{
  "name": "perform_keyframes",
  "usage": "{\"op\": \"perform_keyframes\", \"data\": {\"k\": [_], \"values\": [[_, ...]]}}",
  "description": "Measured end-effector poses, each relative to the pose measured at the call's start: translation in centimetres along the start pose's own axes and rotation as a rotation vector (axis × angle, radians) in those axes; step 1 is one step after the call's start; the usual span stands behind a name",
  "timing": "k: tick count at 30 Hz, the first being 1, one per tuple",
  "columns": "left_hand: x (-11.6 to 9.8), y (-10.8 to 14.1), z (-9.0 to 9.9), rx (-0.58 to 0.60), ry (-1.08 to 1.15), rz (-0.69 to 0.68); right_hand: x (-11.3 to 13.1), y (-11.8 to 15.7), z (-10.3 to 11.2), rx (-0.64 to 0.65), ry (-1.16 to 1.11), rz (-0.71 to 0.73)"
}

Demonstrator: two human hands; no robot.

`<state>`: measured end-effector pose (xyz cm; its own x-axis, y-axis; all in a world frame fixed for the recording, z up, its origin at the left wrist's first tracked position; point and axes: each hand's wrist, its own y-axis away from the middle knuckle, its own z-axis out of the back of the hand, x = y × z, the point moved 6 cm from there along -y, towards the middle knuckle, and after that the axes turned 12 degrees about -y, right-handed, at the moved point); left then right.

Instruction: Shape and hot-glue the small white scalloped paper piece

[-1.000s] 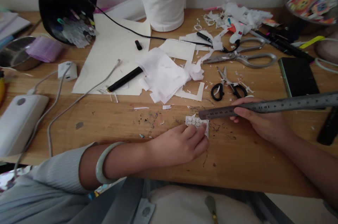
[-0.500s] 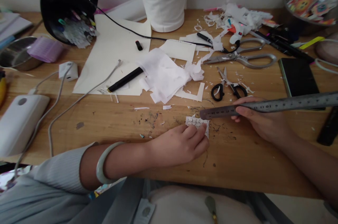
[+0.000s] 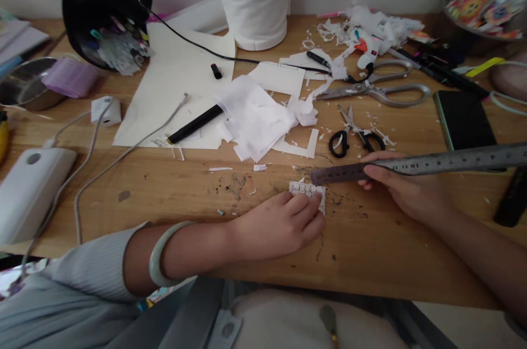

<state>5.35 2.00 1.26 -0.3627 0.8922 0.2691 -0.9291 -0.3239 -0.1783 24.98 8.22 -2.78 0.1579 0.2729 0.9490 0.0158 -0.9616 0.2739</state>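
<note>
Curls left hand (image 3: 284, 224) over the drawn-on paper (image 3: 305, 189) on the worktop (image 3: 370, 266), pinching or just pressing, cannot tell; pinches the ruler (image 3: 444, 162) in right hand (image 3: 418, 195), tip beside the paper's top edge, near the small scissors (image 3: 340, 143).

From here I count two hands, my left hand (image 3: 280, 225) and right hand (image 3: 411, 192). I see one ruler (image 3: 444, 161), one bangle (image 3: 157, 255), one roll (image 3: 252, 6), one phone (image 3: 465, 117) and one glue gun (image 3: 368, 54). Scissors make two, a large pair (image 3: 368, 86) and a small pair (image 3: 341, 143); bowls also two, a left bowl (image 3: 35, 97) and a right bowl (image 3: 463, 33).
</note>
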Motion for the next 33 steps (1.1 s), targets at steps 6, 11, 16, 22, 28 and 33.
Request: {"op": "perform_keyframes", "data": {"k": [6, 11, 16, 22, 28, 33], "values": [[-0.11, -0.04, 0.12, 0.015, -0.023, -0.018, 0.31, 0.05, -0.36, -0.031, -0.031, 0.0], [-0.34, 0.06, 0.13, 0.041, -0.061, -0.043, 0.28, 0.01, -0.45, -0.012, -0.018, -0.021], [-0.35, 0.08, 0.06, 0.018, -0.052, -0.029, 0.08, -0.09, -0.31, 0.026, -0.004, -0.019], [-0.27, 0.05, 0.04, 0.01, -0.048, -0.023, 0.19, -0.09, -0.39, 0.023, -0.015, -0.031], [-0.25, 0.08, 0.06, 0.012, -0.039, -0.016, 0.43, -0.07, -0.49, 0.009, -0.01, -0.026], [-0.31, 0.08, 0.05, 0.016, -0.046, -0.026, 0.07, -0.04, -0.05, -0.006, 0.06, 0.014]]}}
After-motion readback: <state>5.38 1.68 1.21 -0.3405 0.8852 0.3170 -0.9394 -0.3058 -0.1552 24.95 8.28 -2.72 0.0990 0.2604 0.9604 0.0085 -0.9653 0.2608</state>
